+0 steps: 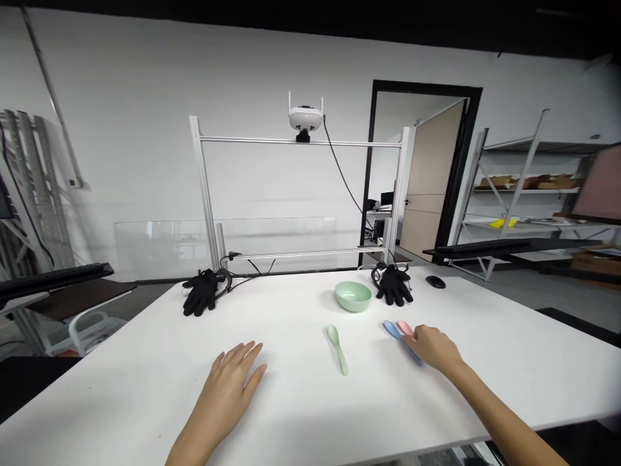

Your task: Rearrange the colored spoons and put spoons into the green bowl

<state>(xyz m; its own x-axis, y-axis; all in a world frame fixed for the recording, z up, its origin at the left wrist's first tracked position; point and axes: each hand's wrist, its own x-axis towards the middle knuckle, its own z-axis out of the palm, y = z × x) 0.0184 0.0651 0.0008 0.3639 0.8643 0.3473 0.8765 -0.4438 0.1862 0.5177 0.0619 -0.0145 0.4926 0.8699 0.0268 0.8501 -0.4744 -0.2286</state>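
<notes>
On the white table [286, 414], my left hand [228, 388] is flat at the left with its fingers spread, holding nothing. My right hand [434, 346] is closed over the handle of a pink spoon [405, 328]; the bowl of that spoon pokes out past the fingers and the grip itself is hidden. Close beside it lies a blue spoon [392, 329], its handle running partly beneath my right hand. Between my two hands lies a green spoon [338, 351]. Behind the spoons stands a light green bowl [353, 298].
Black gloves with cables lie at the back left [202, 291] and back right [394, 285]. A black mouse [435, 281] sits near the far right edge. At the table's back rises a metal frame [206, 188] carrying a white camera device [305, 118].
</notes>
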